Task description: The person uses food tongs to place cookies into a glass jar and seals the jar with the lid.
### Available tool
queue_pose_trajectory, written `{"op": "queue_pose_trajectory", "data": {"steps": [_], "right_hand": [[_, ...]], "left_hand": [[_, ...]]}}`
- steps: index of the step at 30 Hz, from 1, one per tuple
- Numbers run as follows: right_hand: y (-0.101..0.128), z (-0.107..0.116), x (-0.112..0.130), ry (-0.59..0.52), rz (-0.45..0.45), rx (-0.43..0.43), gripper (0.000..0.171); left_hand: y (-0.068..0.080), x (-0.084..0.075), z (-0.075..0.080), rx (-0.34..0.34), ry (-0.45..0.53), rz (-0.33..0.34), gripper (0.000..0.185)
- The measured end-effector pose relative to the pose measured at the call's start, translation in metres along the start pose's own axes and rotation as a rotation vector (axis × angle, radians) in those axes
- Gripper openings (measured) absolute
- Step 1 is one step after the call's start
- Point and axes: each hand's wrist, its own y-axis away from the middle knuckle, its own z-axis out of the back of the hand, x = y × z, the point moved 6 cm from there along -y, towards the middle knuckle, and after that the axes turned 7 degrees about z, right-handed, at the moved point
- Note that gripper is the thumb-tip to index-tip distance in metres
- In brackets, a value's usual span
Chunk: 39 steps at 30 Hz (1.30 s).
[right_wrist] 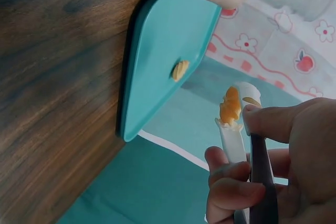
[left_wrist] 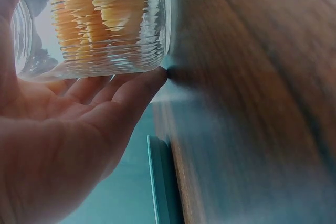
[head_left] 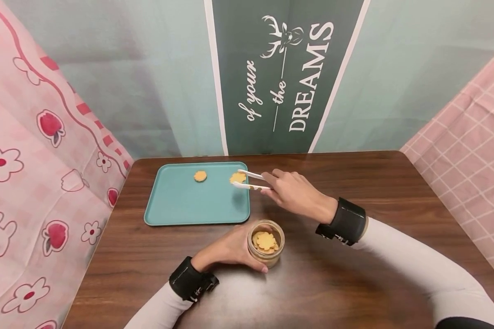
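Note:
My left hand (head_left: 233, 246) curls round a ribbed glass jar (head_left: 281, 240) standing on the table. Inside the jar are several flower-shaped yellow cookies (head_left: 265, 241), seen through the glass in the left wrist view too. With my right hand (head_left: 293, 191) I grip white-tipped tongs (head_left: 255, 187). One scalloped cookie (right_wrist: 230, 106) is pinched between the tong tips, held above the right end of the teal tray (head_left: 189, 205). Another cookie (head_left: 200, 176) lies on the tray near its far edge.
The brown wooden table (head_left: 378, 256) reaches back to a green curtain (head_left: 173, 91) with white lettering. Pink patterned cloth (head_left: 20, 183) hangs at the left, and a pink grid cloth (head_left: 473, 151) at the right.

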Motion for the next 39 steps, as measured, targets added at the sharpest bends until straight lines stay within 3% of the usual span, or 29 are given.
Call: {"op": "queue_pose_trajectory", "data": {"steps": [18, 28, 34, 39], "right_hand": [[0.046, 0.047, 0.021, 0.039, 0.138, -0.092, 0.045], [0.071, 0.059, 0.03, 0.06, 0.158, -0.099, 0.041], [0.08, 0.066, 0.036, 0.049, 0.181, -0.148, 0.058], [0.09, 0.068, 0.04, 0.038, 0.183, -0.162, 0.058]], "left_hand": [[0.0, 0.0, -0.001, 0.004, -0.016, -0.016, 0.093], [0.0, 0.002, -0.001, 0.014, -0.015, -0.001, 0.093], [0.0, 0.003, -0.001, 0.009, -0.021, 0.007, 0.092], [0.0, 0.004, -0.001, 0.016, -0.018, 0.011, 0.094]]}}
